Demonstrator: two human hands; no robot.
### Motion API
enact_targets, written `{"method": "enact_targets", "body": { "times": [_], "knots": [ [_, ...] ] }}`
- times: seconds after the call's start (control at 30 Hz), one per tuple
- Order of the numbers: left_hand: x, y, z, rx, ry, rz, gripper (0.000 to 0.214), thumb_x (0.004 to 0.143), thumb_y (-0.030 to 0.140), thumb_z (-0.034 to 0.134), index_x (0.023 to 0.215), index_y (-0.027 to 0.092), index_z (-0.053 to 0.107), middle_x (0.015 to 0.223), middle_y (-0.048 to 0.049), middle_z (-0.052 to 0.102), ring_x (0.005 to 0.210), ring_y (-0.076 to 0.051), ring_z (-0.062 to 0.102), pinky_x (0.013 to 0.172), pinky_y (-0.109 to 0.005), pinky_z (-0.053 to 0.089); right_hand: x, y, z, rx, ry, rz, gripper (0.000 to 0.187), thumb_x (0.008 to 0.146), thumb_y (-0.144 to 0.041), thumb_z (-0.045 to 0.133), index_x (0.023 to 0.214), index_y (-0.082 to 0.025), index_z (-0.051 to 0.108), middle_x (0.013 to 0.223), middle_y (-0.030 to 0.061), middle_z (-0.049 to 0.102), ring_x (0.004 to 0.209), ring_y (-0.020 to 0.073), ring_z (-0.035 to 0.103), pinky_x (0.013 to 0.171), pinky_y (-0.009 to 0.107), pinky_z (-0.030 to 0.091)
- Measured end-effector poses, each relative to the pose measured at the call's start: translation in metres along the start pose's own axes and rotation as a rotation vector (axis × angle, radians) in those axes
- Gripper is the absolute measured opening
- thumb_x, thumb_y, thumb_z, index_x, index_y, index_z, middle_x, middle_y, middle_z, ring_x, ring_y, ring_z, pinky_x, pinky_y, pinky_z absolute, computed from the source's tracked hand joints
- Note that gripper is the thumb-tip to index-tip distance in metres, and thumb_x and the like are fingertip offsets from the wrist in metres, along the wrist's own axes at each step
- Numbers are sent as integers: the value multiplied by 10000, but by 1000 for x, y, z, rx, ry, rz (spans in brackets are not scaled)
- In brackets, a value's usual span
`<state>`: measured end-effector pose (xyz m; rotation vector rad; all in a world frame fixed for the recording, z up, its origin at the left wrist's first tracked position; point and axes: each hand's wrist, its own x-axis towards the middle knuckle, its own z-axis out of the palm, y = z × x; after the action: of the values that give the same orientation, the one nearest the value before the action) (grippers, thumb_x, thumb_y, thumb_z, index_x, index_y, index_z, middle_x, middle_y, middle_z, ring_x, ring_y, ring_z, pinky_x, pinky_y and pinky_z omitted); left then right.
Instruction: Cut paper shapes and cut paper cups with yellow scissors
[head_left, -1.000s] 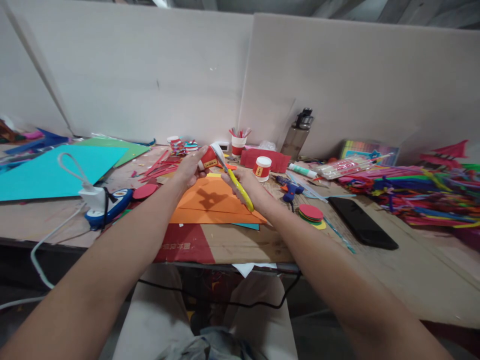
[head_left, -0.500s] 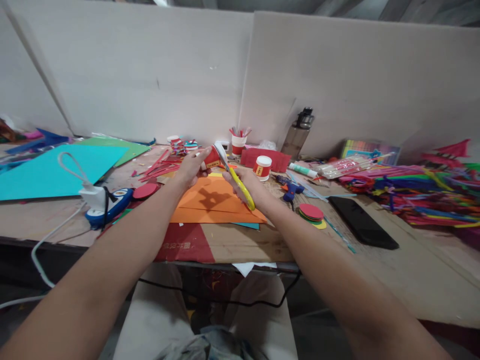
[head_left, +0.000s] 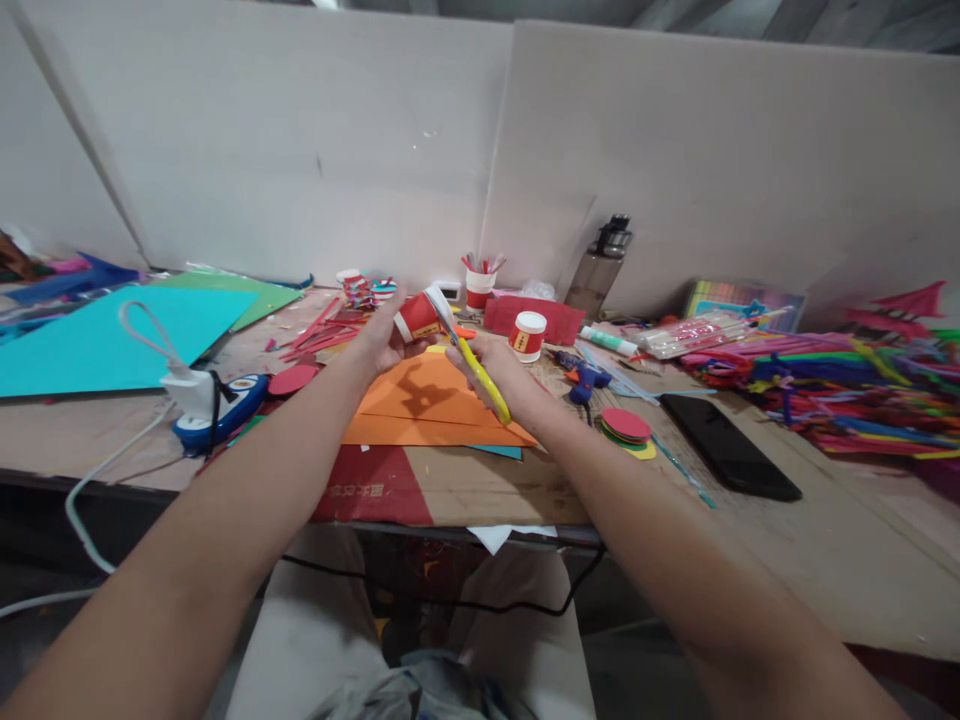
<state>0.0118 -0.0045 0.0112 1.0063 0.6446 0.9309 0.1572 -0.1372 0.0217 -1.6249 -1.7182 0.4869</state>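
My left hand (head_left: 381, 338) grips a red paper cup (head_left: 417, 316) with a white rim, tilted on its side above the desk. My right hand (head_left: 495, 368) is closed on yellow-handled scissors (head_left: 480, 375), whose blades reach up to the cup's rim. Both hands hover over orange paper sheets (head_left: 420, 410) lying at the middle of the desk.
On the left lie a teal sheet (head_left: 90, 345), a white plug with a cable (head_left: 187, 392) and a blue glue gun (head_left: 225, 405). To the right are a white-capped jar (head_left: 526, 336), round paper discs (head_left: 625, 428), a black phone (head_left: 729, 445), a water bottle (head_left: 598, 268) and a pile of coloured strips (head_left: 840, 390).
The cup has turned a little in my left hand and the scissors have shifted slightly at its rim. Both hands stay at the same spot.
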Motion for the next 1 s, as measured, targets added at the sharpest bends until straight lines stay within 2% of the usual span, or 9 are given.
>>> {"method": "enact_targets", "body": {
  "times": [0.27, 0.5, 0.67, 0.83, 1.0],
  "knots": [
    [-2, -2, 5, 6, -8, 95, 434, 718, 510, 723, 934, 148, 619, 750, -80, 683, 536, -157, 641, 405, -201, 419, -3, -1, 0, -70, 42, -12, 435, 881, -591, 442, 782, -184, 562, 594, -6, 515, 527, 104, 473, 505, 221, 383],
    [-4, 0, 4, 32, -25, 47, 446, 742, 516, 703, 971, 144, 613, 746, -71, 683, 497, -137, 626, 387, -189, 393, -3, 3, -1, -53, 26, -65, 440, 902, -574, 411, 824, -169, 564, 633, -3, 538, 550, 100, 481, 530, 223, 390],
    [-2, -3, 3, 38, -43, 84, 413, 755, 496, 695, 949, 143, 608, 732, -63, 681, 501, -138, 627, 384, -187, 384, -3, 2, -2, -52, 24, -35, 443, 902, -565, 406, 848, -158, 573, 626, 3, 547, 558, 113, 490, 527, 231, 383],
    [1, -4, 1, 43, -48, 108, 384, 756, 463, 700, 946, 143, 609, 706, -54, 671, 504, -137, 621, 385, -185, 374, -2, -2, -2, -56, -4, -6, 398, 893, -545, 435, 835, -170, 553, 576, -21, 489, 493, 100, 435, 478, 226, 332],
    [1, -3, 0, 51, -43, 103, 384, 753, 461, 705, 936, 137, 610, 701, -57, 665, 505, -140, 622, 394, -188, 385, -2, -3, -2, -100, 10, -27, 374, 892, -528, 464, 775, -178, 529, 600, -11, 498, 536, 102, 452, 505, 227, 347]
  ]
}}
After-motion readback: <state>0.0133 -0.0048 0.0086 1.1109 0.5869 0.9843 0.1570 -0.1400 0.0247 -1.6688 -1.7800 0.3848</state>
